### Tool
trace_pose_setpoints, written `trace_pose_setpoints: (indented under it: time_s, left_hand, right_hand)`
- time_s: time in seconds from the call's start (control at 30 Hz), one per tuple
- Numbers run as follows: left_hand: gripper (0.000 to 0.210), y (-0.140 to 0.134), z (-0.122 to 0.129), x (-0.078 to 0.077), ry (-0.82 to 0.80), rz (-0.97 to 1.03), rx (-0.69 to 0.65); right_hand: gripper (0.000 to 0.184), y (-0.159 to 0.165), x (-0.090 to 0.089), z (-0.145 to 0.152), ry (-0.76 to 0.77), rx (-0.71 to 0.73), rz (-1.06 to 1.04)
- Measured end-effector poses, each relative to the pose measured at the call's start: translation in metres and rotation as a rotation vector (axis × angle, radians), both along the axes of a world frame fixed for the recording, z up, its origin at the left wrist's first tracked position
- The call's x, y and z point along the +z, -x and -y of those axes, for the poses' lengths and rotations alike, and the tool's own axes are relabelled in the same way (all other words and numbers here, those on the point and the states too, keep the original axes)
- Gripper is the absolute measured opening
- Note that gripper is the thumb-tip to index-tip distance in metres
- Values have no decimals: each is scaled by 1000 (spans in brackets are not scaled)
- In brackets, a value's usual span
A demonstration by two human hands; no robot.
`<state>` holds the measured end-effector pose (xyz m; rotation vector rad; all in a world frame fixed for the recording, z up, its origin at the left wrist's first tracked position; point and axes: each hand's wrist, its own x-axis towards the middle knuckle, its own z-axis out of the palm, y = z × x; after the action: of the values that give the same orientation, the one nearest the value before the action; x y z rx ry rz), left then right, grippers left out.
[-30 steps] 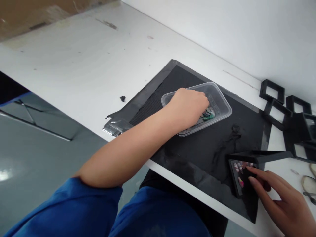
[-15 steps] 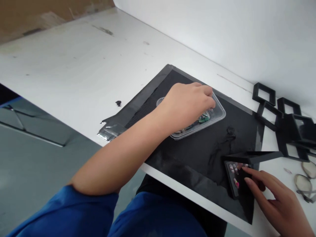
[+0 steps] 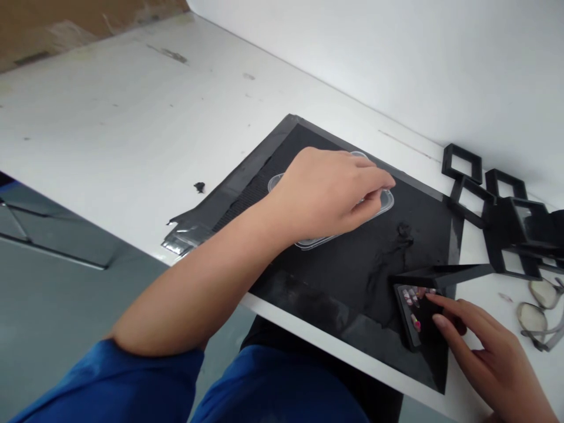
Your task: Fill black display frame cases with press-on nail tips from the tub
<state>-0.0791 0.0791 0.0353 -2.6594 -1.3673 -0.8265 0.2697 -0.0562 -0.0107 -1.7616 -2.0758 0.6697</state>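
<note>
My left hand (image 3: 335, 191) is over a clear plastic container (image 3: 315, 242), hiding most of it and its contents. Thumb and fingertips come together near the container's right end; whatever they pinch is hidden. At lower right stands a small black box (image 3: 408, 329) with its lid raised. Several small pink and white pieces (image 3: 410, 297) lie inside, and a pink-tipped one (image 3: 415, 322) lies lower down; I cannot tell their kind for sure. My right hand (image 3: 489, 346) is beside the box, index fingertip at the pieces and thumb apart from it.
A black mat (image 3: 343, 282) with taped edges lies under the container and box. Several black square frames (image 3: 462, 164) are piled at the right, near a pair of glasses (image 3: 531, 317). A white wall (image 3: 396, 59) rises behind the white table (image 3: 145, 135). A black scrap (image 3: 200, 187) lies left of the mat.
My left hand has turned and shifted right over the container, its thumb now showing and the contents covered. My right hand stays at the black box. The view has shifted slightly.
</note>
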Motion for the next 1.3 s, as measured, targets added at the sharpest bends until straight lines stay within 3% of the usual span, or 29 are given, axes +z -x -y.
trace_pose_setpoints:
  time_s: [0.37, 0.57, 0.67, 0.77, 0.9, 1.1, 1.3]
  left_hand:
    - [41, 2, 3, 3, -25, 196, -172]
    - [31, 1, 7, 11, 203, 493, -339]
    - [18, 0, 6, 8, 280, 711, -502]
    - [19, -4, 8, 4, 345, 809, -596]
    - [15, -8, 12, 3, 390, 770, -577]
    - [15, -10, 14, 6, 257, 533, -467]
    - [15, -10, 15, 4, 245, 610, -470]
  right_hand:
    - [40, 1, 0, -1, 14, -10, -26]
    - [37, 3, 2, -1, -7, -9, -31]
    - [37, 2, 0, -1, -3, -14, -20]
    - [40, 1, -1, -1, 7, -26, -8]
    - [42, 2, 0, -1, 31, -37, -26]
    - [42, 2, -1, 0, 77, -35, -46]
    - [39, 3, -1, 1, 36, -13, -40]
